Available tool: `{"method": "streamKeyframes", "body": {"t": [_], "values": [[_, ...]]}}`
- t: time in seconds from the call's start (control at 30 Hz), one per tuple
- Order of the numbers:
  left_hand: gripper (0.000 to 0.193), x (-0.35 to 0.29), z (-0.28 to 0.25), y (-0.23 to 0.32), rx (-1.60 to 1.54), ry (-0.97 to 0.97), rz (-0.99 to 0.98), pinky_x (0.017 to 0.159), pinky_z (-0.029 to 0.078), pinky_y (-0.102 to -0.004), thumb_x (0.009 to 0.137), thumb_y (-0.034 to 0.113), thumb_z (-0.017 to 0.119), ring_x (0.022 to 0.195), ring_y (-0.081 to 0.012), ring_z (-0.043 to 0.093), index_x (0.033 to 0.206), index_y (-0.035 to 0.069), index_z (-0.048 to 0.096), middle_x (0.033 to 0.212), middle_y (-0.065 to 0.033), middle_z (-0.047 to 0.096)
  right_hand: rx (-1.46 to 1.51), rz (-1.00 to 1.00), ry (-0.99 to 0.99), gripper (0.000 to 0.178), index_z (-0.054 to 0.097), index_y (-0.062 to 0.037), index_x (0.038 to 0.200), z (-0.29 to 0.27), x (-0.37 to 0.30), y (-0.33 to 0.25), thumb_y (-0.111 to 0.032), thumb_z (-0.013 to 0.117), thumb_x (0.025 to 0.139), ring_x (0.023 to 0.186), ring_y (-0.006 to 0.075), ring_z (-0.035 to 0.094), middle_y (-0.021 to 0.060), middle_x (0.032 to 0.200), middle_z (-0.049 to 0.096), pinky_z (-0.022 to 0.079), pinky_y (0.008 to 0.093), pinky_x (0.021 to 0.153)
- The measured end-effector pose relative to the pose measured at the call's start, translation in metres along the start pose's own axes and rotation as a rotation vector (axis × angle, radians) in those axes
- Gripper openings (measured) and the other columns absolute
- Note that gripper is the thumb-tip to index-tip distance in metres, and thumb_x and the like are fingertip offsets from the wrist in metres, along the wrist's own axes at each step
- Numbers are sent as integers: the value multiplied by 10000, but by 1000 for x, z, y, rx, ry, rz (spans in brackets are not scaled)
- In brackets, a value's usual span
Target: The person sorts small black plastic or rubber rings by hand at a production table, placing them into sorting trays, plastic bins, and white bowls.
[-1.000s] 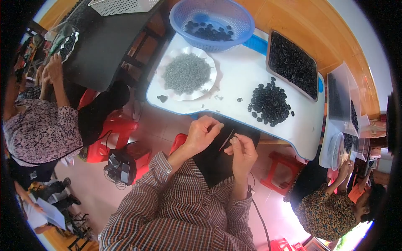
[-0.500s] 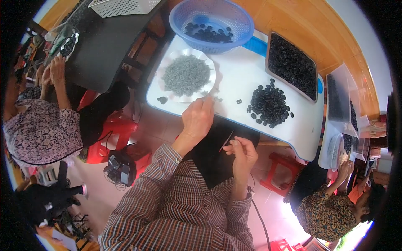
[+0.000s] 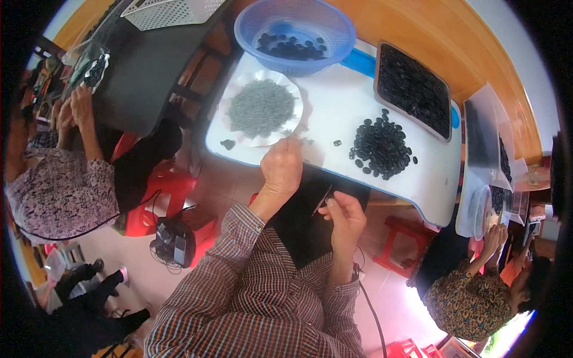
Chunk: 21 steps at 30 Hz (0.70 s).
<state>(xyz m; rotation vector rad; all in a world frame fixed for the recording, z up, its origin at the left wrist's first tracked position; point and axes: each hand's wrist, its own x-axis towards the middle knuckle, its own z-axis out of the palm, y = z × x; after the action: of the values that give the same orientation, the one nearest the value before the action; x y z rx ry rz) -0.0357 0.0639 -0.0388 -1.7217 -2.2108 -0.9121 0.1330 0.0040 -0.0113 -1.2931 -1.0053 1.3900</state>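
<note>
At the front edge of the white table, my left hand (image 3: 281, 167) is closed, its fingertips down beside the near rim of a white scalloped plate (image 3: 296, 119). What those fingers pinch, if anything, is hidden. Small grey-green pieces (image 3: 261, 108) are heaped on the plate. Over my dark lap, my right hand (image 3: 346, 222) is closed around a thin, pointed tool (image 3: 321, 201), perhaps tweezers, tilted up and away from the fingers. A pile of glossy black oval pieces (image 3: 382, 148) lies on the table to the right, with one small dark piece (image 3: 337, 142) apart from it.
A blue basket (image 3: 295, 64) with black pieces stands at the back, and a tray (image 3: 377, 89) full of black pieces lies back right. A dark scrap (image 3: 227, 144) sits left of my hand. Co-workers sit at both sides; a red stool (image 3: 404, 244) stands under the table's right.
My view has shifted slightly, so the table sits a little further left. Both hands keep nearly the same places and grips. Far lower left, a person in dark clothes has moved.
</note>
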Motion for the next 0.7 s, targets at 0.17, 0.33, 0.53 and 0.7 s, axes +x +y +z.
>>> {"method": "streamKeyframes", "body": {"t": [0.17,0.33,0.53,0.7], "values": [[122,-3,1,-2,4,-27,67,497,484,-369,788,102,617,627,-260,592,734,73,512,698,-92,499,-25,6,1,151,607,13,1020,-4,1,0,-15,629,874,667,119,659,54,827,653,479,194,559],[119,-12,-7,-7,-69,-70,193,511,453,-376,715,72,616,639,-264,552,724,71,497,703,-93,466,-25,8,15,147,609,9,1019,-6,1,0,-19,628,876,657,111,651,49,821,650,477,188,559],[131,-5,-13,-7,-125,-14,196,574,445,-375,658,51,621,705,-273,533,735,66,516,745,-90,457,-42,21,10,148,607,9,1021,-4,2,0,-27,627,879,652,108,645,45,816,646,475,190,556],[180,-12,-14,-12,-188,-14,253,617,436,-361,654,53,638,748,-268,515,827,62,591,773,-81,474,-51,16,19,150,608,7,1021,-5,3,4,-35,631,878,651,105,643,43,816,644,473,189,556]]}}
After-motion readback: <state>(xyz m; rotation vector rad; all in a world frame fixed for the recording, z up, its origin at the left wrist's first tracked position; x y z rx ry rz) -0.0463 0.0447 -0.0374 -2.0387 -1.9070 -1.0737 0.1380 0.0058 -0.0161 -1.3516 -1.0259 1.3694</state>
